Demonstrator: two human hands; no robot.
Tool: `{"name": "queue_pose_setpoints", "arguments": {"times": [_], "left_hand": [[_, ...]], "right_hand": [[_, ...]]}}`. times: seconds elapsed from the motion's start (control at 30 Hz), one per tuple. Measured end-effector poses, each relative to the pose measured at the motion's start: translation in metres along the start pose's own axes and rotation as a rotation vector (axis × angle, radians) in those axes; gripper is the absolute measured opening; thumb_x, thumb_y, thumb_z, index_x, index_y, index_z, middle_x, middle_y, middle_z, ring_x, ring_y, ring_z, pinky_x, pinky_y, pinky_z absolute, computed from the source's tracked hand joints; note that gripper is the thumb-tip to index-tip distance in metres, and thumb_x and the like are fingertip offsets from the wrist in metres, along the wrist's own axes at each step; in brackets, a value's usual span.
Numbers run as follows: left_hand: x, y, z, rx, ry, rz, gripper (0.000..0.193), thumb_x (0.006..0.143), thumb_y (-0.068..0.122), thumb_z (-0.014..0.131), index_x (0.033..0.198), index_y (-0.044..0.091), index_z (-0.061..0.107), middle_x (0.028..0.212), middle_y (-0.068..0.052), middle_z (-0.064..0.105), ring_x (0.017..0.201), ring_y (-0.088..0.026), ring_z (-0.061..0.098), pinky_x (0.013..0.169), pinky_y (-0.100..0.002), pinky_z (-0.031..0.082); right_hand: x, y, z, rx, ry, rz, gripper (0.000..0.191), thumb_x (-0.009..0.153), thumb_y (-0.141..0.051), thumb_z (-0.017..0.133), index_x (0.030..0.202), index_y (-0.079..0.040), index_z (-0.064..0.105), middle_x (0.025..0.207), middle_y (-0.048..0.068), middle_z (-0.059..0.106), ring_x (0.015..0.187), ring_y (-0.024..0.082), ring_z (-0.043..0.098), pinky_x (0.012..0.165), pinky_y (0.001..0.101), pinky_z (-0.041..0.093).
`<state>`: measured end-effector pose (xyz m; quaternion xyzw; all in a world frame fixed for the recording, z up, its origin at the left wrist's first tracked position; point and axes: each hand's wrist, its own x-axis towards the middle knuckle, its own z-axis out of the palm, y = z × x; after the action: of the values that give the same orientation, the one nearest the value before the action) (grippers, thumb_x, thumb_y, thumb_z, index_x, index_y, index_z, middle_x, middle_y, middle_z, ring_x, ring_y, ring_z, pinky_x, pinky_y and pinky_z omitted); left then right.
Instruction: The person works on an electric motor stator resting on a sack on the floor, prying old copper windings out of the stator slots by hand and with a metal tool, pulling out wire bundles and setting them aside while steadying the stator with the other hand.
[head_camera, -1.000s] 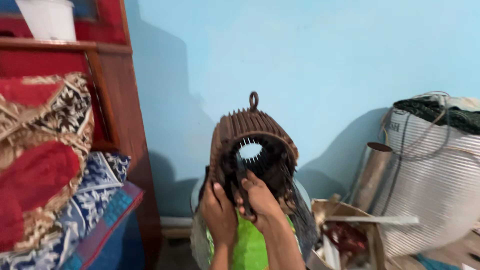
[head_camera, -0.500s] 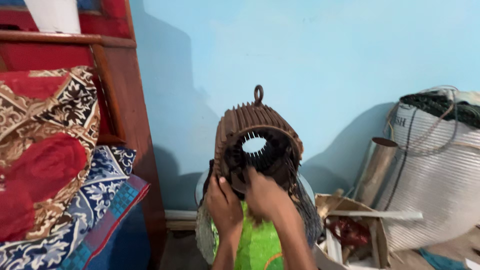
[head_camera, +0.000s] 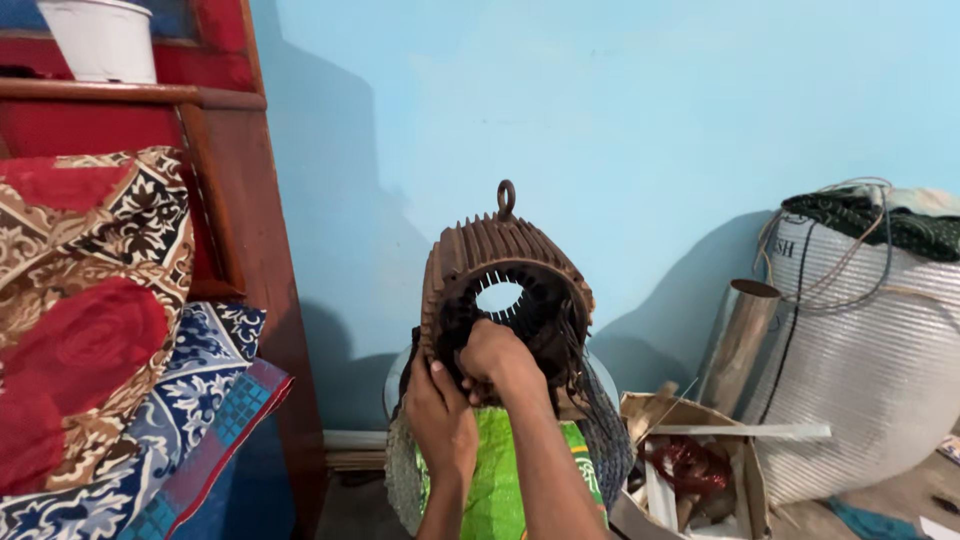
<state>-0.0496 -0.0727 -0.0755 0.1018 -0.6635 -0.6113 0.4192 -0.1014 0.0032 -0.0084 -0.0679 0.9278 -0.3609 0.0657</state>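
Note:
A rusty brown finned motor housing (head_camera: 505, 265) with a lifting eye on top stands on edge, its round bore facing me. Dark wire windings (head_camera: 560, 340) fill the inside and hang out at the front. My left hand (head_camera: 440, 420) grips the lower left rim of the housing. My right hand (head_camera: 500, 362) is closed on the dark windings at the front opening. The housing rests on a green sack (head_camera: 500, 480) over a woven bag.
A wooden bed frame (head_camera: 250, 230) with patterned cushions (head_camera: 90, 320) stands at left. At right lean a metal pipe (head_camera: 738, 335), a cardboard box of scraps (head_camera: 690, 470) and a big white woven sack (head_camera: 870, 360). A light blue wall is behind.
The view has tilted down and closed in a little. My right hand has shifted slightly on the windings; the housing stays in place.

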Motion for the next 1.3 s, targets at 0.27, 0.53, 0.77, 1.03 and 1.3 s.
{"name": "queue_pose_setpoints", "arguments": {"times": [0.27,0.53,0.77,1.03,1.3], "left_hand": [[0.001,-0.012,0.004,0.065,0.093,0.261,0.040,0.105,0.026,0.043,0.120,-0.006,0.061,0.101,-0.028,0.068,0.093,-0.049,0.062,0.081,-0.055,0.047],[0.002,-0.009,0.004,0.112,0.105,0.229,0.038,0.103,0.023,0.045,0.122,-0.006,0.061,0.094,-0.026,0.069,0.085,-0.047,0.065,0.073,-0.055,0.047],[0.000,-0.001,0.003,0.071,0.054,0.159,0.038,0.102,0.023,0.043,0.121,-0.003,0.063,0.091,-0.026,0.070,0.084,-0.047,0.066,0.075,-0.054,0.048],[0.002,-0.019,0.007,0.065,0.118,0.250,0.040,0.103,0.025,0.045,0.125,-0.005,0.062,0.100,-0.029,0.070,0.093,-0.049,0.064,0.082,-0.055,0.048],[0.009,-0.023,0.010,0.134,0.171,0.298,0.039,0.102,0.025,0.046,0.124,-0.004,0.062,0.104,-0.028,0.069,0.096,-0.050,0.063,0.081,-0.056,0.047]], "right_hand": [[-0.007,0.041,0.023,0.386,0.327,-0.800,0.042,0.102,-0.008,0.056,0.143,0.000,0.047,0.088,0.019,0.072,0.070,0.030,0.070,0.063,0.0458,0.051],[-0.032,0.029,0.002,0.668,-0.087,-0.206,0.048,0.099,-0.018,0.042,0.145,-0.019,0.054,0.058,0.005,0.058,0.038,0.018,0.052,0.034,0.0324,0.035],[-0.017,0.003,-0.011,0.490,-0.042,-0.206,0.040,0.105,-0.015,0.046,0.135,0.009,0.054,0.064,0.003,0.063,0.045,0.016,0.059,0.037,0.0335,0.036],[-0.081,0.088,-0.020,0.467,0.056,-0.127,0.057,0.102,-0.021,0.046,0.157,-0.023,0.035,0.055,0.007,0.058,0.039,0.020,0.053,0.038,0.0371,0.045],[-0.017,-0.009,-0.012,0.602,-0.018,-0.144,0.046,0.105,-0.019,0.045,0.149,-0.007,0.044,0.063,0.003,0.061,0.045,0.014,0.057,0.036,0.0311,0.035]]}}
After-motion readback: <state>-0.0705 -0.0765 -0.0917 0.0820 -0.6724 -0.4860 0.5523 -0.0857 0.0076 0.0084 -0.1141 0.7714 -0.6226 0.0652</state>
